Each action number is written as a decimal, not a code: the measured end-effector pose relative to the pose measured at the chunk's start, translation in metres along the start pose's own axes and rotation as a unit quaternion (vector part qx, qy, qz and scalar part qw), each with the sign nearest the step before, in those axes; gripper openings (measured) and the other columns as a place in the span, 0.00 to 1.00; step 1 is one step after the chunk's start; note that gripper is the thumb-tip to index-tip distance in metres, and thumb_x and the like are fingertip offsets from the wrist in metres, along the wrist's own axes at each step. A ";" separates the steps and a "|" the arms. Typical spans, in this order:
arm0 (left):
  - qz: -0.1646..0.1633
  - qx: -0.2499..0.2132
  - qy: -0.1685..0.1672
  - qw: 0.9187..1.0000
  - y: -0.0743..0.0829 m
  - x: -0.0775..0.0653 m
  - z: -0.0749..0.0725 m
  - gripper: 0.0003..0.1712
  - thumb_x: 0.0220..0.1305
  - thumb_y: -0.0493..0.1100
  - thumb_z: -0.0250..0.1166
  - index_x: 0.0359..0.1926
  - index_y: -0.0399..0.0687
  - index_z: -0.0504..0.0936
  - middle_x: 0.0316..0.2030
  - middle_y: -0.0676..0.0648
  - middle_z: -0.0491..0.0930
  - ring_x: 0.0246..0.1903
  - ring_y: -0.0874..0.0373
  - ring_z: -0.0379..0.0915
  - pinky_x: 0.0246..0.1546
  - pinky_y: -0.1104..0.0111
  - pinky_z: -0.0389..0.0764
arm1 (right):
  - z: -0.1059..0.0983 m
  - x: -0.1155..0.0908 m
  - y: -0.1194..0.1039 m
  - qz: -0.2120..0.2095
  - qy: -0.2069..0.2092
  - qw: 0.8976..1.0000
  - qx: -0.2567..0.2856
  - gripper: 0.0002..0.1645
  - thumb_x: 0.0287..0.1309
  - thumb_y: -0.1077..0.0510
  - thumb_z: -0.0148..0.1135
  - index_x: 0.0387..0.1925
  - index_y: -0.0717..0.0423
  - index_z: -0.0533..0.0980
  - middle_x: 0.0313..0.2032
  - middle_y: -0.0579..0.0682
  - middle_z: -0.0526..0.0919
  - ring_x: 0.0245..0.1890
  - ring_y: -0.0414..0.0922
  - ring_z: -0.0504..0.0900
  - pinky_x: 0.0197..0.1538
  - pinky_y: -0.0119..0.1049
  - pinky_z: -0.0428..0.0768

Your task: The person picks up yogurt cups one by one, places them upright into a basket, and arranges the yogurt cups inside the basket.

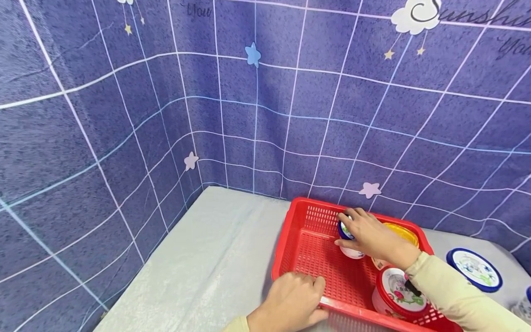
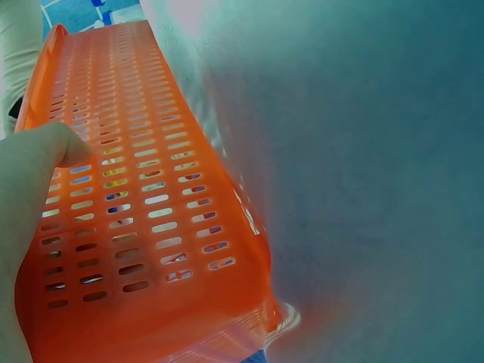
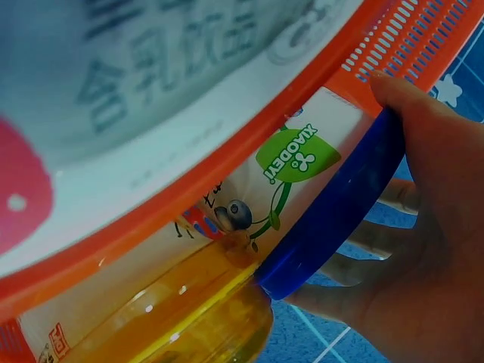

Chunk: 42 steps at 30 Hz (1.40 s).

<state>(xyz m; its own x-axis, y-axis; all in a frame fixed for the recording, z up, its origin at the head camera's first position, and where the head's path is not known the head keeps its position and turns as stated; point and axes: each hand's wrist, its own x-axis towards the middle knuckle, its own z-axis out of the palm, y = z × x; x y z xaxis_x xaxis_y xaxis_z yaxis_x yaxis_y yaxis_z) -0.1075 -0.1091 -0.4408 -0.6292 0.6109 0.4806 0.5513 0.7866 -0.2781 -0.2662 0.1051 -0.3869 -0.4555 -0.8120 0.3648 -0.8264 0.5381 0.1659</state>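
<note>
A red perforated plastic basket [image 1: 318, 252] stands on the table. My left hand [image 1: 295, 297] grips its near rim; in the left wrist view the thumb [image 2: 72, 147] presses the slotted outer wall. Inside the basket, my right hand [image 1: 367, 234] holds a small white tub [image 1: 352, 253] by its blue lid. The right wrist view shows fingers spread round that blue lid [image 3: 340, 208], above a printed white side with a green leaf. Beside it sit a yellow-lidded tub [image 1: 404, 234], partly hidden by the right forearm, and a red-lidded tub [image 1: 401, 291] nearer me.
Right of the basket, a tub with a blue-rimmed printed lid [image 1: 474, 269] stands on the white-covered table [image 1: 199, 276]. Part of another container [image 1: 522, 308] shows at the right edge. Blue-purple curtain [image 1: 265, 120] with grid lines and stars hangs behind and to the left.
</note>
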 end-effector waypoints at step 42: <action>0.002 0.009 0.004 1.000 0.000 0.003 0.001 0.30 0.46 0.74 0.65 0.24 0.55 0.70 0.14 0.59 0.69 0.14 0.65 0.69 0.13 0.72 0.61 | -0.002 -0.003 -0.013 0.040 -0.106 0.994 0.005 0.42 0.56 0.40 0.68 0.61 0.67 0.71 0.56 0.71 0.76 0.57 0.68 0.76 0.56 0.61 0.74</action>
<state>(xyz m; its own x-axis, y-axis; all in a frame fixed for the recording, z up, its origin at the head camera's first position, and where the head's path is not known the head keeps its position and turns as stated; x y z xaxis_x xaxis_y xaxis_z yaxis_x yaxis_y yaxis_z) -0.1094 -0.1072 -0.4402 -0.6230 0.6128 0.4861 0.5431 0.7862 -0.2949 -0.2537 0.1009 -0.3878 -0.5777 -0.7971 0.1758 -0.7878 0.6008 0.1357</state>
